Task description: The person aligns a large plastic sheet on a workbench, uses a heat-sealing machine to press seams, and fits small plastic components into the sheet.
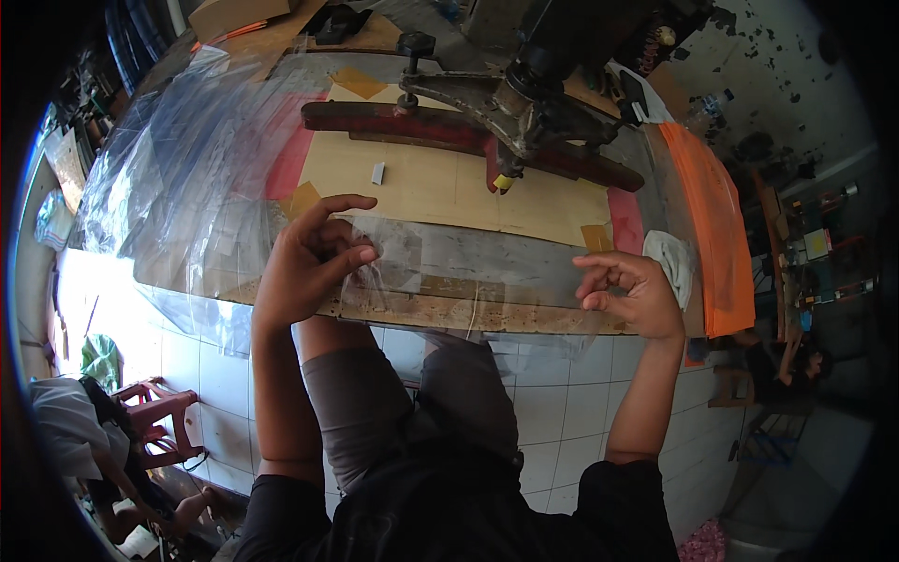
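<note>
My left hand (314,262) is above the table's front edge, index finger stretched out. Its thumb and a curled finger pinch a thin clear plastic sheet (398,258). The sheet is see-through, so its outline is hard to follow; it spans toward my right hand (632,288) and droops over the edge. My right hand has its fingers curled, thumb close to them, at what looks like the sheet's other end. Beyond my hands lies a cream-coloured board (421,187) with pink ends, held by tan tape. A small white piece (377,173) rests on it.
A dark machine arm with a long red bar (412,122) stands over the board. Many clear plastic sheets (178,178) heap at the left. Orange sheets (707,225) and a whitish cloth (668,262) lie at the right. A red stool (154,421) and another person are at the lower left.
</note>
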Demonstrator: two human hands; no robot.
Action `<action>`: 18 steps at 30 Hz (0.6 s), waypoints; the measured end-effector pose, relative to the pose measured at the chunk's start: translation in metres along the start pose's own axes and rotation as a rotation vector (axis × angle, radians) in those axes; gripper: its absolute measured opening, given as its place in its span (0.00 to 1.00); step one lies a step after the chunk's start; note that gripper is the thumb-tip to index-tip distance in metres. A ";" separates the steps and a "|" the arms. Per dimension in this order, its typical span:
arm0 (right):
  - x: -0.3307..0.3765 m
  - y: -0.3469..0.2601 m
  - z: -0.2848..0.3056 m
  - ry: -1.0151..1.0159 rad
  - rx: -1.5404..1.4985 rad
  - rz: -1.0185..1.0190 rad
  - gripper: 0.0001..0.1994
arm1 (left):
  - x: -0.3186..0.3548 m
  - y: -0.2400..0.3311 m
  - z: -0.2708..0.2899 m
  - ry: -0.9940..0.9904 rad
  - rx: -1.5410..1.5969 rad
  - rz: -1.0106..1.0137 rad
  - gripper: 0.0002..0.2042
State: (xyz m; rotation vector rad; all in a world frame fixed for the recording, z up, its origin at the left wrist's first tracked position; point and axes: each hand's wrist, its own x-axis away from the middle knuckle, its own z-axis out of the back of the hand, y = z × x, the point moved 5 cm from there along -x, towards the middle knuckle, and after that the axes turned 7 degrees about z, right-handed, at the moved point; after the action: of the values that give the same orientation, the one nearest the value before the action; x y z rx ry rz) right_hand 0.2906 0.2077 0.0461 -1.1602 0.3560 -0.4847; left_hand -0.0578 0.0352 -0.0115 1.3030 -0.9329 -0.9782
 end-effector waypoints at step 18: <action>0.006 -0.011 -0.007 -0.096 -0.029 0.122 0.12 | 0.001 0.000 -0.001 0.002 0.005 0.004 0.25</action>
State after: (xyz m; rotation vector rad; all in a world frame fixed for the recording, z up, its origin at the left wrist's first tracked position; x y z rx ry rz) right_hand 0.2901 0.1962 0.0535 -1.1783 0.3495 -0.3174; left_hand -0.0571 0.0348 -0.0114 1.3054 -0.9366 -0.9719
